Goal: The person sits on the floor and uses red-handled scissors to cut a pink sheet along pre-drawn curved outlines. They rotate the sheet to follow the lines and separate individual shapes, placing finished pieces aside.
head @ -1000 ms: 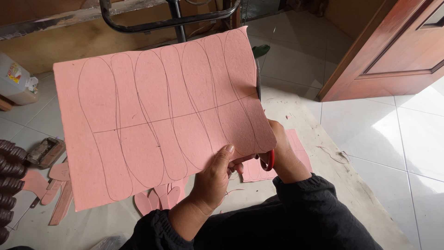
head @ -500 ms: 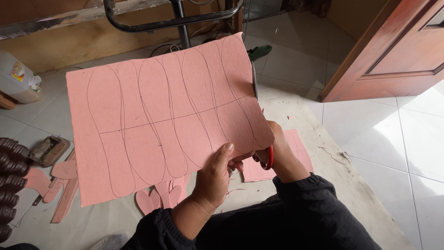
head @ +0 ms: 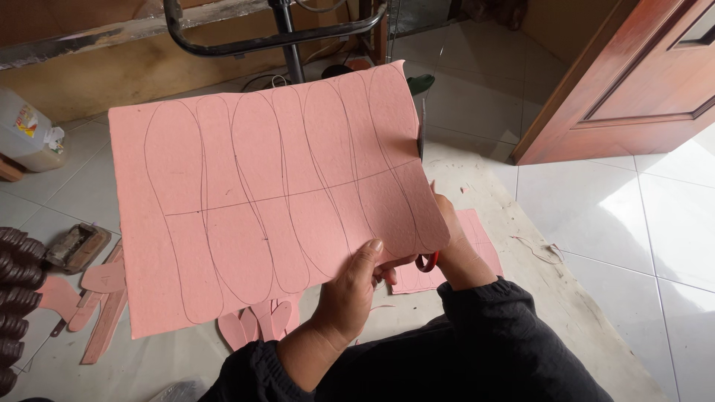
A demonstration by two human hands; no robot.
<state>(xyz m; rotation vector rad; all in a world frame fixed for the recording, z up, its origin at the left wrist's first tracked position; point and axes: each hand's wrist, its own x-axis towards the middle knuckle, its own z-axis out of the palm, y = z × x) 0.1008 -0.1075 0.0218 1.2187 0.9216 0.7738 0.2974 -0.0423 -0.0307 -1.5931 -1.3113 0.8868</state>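
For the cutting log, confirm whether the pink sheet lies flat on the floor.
No: the left hand holds the pink sheet up off the floor.

Left hand (head: 356, 286) pinching with curled fingers, right hand (head: 456, 246) close beside.

hands (head: 402, 275), pink sheet (head: 261, 201), red-handled scissors (head: 427, 260)

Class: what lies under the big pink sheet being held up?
Below the pink sheet, cut pink shapes and another pink piece lie on the floor; the right hand is partly hidden behind it.
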